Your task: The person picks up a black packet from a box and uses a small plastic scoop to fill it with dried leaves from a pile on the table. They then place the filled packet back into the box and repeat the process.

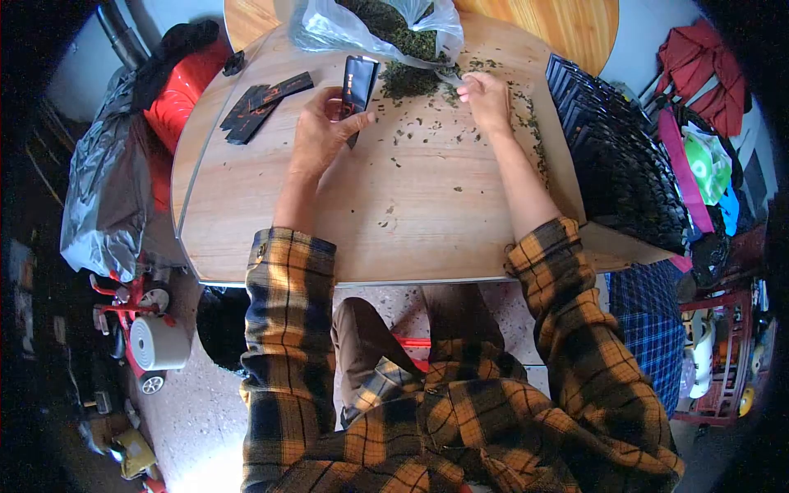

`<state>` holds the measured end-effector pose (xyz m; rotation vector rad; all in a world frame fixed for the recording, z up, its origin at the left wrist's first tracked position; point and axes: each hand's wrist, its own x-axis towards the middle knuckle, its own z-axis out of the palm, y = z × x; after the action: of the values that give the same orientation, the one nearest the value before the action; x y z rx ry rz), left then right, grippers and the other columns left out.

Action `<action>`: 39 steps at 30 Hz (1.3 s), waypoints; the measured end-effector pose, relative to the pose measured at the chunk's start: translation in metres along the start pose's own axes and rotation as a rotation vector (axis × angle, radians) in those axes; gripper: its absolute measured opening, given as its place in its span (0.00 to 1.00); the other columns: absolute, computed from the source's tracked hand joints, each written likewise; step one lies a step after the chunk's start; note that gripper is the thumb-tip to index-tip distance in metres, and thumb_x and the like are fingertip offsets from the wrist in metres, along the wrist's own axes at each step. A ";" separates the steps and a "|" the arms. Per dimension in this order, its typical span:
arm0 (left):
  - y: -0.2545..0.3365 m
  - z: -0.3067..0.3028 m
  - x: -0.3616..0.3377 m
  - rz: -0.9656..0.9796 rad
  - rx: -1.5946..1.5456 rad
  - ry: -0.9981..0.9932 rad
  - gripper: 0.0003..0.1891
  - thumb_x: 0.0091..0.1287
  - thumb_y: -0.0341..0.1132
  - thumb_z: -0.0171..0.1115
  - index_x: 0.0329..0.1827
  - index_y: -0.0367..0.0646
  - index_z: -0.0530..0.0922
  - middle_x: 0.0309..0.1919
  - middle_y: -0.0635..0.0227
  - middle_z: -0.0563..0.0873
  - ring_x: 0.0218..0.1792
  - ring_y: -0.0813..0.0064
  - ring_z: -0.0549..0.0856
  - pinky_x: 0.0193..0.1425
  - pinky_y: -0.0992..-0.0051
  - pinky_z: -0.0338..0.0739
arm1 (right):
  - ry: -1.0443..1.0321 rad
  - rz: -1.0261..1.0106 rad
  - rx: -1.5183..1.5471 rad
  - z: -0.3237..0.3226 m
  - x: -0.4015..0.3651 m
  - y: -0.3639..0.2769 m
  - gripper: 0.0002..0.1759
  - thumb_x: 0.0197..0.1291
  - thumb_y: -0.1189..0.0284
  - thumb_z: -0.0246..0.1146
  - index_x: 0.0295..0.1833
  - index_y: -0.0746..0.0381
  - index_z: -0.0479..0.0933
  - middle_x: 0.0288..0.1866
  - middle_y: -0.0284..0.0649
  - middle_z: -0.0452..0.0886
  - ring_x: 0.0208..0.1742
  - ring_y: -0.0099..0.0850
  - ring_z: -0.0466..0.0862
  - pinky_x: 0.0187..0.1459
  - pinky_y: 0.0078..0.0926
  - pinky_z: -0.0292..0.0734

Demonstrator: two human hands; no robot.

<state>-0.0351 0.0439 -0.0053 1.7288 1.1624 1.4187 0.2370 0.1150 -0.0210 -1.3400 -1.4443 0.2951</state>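
Observation:
My left hand [322, 133] is closed around a slim black packet [358, 82] with orange lettering, held upright above the wooden table. In my right hand [488, 102] is what looks like a spoon [449, 78], its far end over a pile of dark green dried leaves [406, 80]. Behind the pile, a clear plastic bag [327, 26] lies open with more of the leaves inside. Loose leaf bits are strewn across the table between my hands. Several flat black packets [261, 105] lie overlapping to the left of my left hand.
A cardboard box [567, 156] at the table's right edge holds many black packets [620, 156] in rows. A silvery-grey plastic bag [107, 181] and a red object [182, 90] stand left. My legs are under the table [271, 197]; a white foam roll [160, 342] is at lower left.

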 end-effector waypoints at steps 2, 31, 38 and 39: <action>0.003 0.001 0.000 0.008 0.026 -0.001 0.28 0.48 0.39 0.78 0.48 0.33 0.78 0.32 0.64 0.85 0.32 0.77 0.82 0.36 0.77 0.77 | 0.068 -0.031 0.098 -0.005 -0.002 -0.008 0.10 0.58 0.70 0.57 0.36 0.64 0.82 0.23 0.41 0.83 0.26 0.30 0.82 0.34 0.27 0.75; 0.005 0.002 -0.004 0.018 0.239 -0.038 0.30 0.42 0.35 0.78 0.51 0.35 0.78 0.39 0.56 0.87 0.40 0.66 0.85 0.46 0.70 0.78 | 0.066 -0.957 -0.203 -0.014 -0.041 -0.128 0.07 0.45 0.80 0.61 0.32 0.59 0.79 0.21 0.36 0.75 0.28 0.35 0.77 0.34 0.34 0.68; 0.004 0.001 -0.004 0.017 0.246 -0.049 0.31 0.42 0.35 0.78 0.51 0.35 0.78 0.40 0.56 0.86 0.40 0.65 0.85 0.46 0.69 0.78 | 0.146 -0.872 -0.221 -0.018 -0.042 -0.129 0.06 0.48 0.80 0.61 0.34 0.62 0.80 0.25 0.40 0.79 0.29 0.36 0.80 0.34 0.33 0.72; 0.004 0.000 -0.004 0.012 0.243 -0.061 0.29 0.44 0.35 0.78 0.51 0.35 0.78 0.39 0.57 0.86 0.39 0.67 0.85 0.45 0.70 0.78 | 0.136 -0.776 -0.126 -0.020 -0.040 -0.127 0.07 0.49 0.80 0.61 0.35 0.62 0.80 0.26 0.41 0.81 0.28 0.36 0.81 0.33 0.33 0.74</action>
<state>-0.0343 0.0390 -0.0036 1.9317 1.3382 1.2645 0.1734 0.0307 0.0628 -0.7845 -1.7627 -0.3915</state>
